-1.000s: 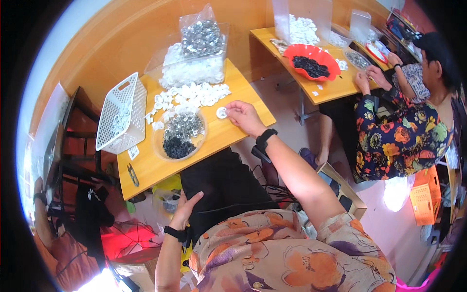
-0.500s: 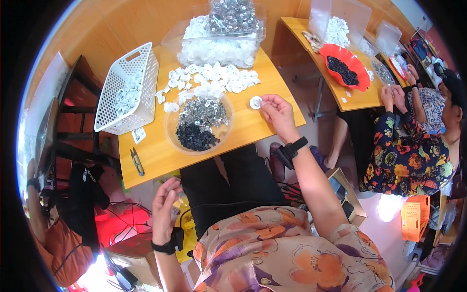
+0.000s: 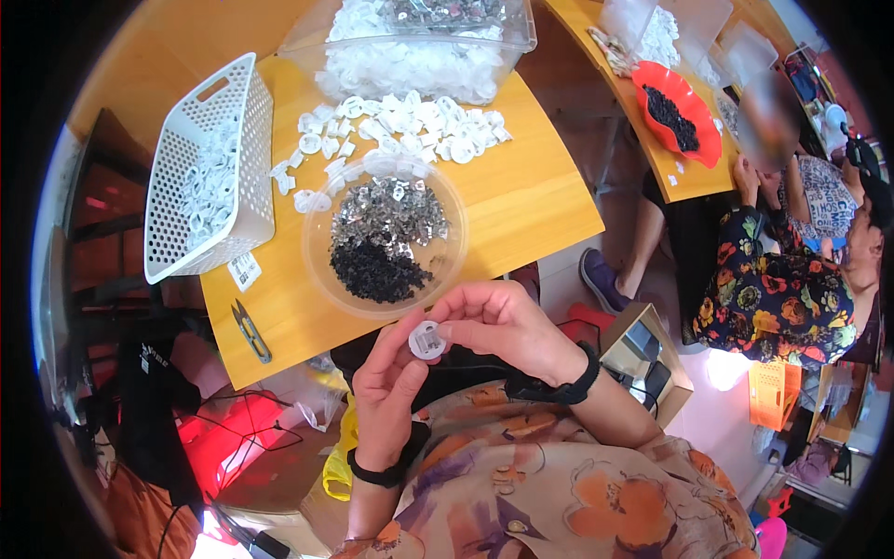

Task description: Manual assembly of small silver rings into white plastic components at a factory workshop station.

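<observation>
A small round white plastic part (image 3: 427, 341) with a slotted middle is held up in front of my chest, just off the table's front edge. Thumb and fingers of my right hand (image 3: 492, 328) pinch its right side. My left hand (image 3: 391, 373) has its fingers and thumb closed about its left side. Just beyond both hands stands a clear round tub (image 3: 454, 265), holding silvery metal pieces (image 3: 391, 214) and small black pieces (image 3: 372, 272). More white plastic parts (image 3: 400, 126) lie in a loose spread behind the tub.
A white perforated basket (image 3: 251, 177) of white parts stands at the table's left, with thread snips (image 3: 250, 332) and a printed label (image 3: 244, 271) nearer me. A large clear bin (image 3: 410, 70) sits at the back. Right, another table bears a red bowl (image 3: 706, 140); co-workers sit there.
My right hand has brought the round white part from the table's right side back toward me. My left hand has risen to meet it, and both now hold the part.
</observation>
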### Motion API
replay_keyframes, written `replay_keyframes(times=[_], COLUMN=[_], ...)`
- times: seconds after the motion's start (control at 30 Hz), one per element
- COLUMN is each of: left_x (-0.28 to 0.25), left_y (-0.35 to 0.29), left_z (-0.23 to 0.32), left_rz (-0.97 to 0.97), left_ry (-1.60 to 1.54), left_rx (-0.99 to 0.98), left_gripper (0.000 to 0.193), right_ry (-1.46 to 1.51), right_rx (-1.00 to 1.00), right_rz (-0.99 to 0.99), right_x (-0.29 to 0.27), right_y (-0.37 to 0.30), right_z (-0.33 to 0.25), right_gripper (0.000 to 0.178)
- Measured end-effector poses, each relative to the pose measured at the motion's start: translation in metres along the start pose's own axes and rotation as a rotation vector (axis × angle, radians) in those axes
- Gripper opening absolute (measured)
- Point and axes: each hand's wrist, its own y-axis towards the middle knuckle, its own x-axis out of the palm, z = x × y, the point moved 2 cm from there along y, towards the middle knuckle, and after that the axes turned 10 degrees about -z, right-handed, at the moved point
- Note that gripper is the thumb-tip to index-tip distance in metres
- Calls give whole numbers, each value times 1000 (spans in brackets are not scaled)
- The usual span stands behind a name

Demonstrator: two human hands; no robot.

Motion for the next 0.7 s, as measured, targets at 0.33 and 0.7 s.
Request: replay_keyframes(times=[0.33,0.7], left_x=[-21,-26], left_y=[10,12], left_z=[-14,-2], left_rz=[84,201], left_ry=[-77,-105], left_rx=[-91,10], left_gripper=[47,37], right_ry=[-243,-315], right_rx=[-20,-392], right_rz=[110,392], right_x=[-26,-73], right_y=[17,28], right_z=[3,-39], right_gripper=[12,11])
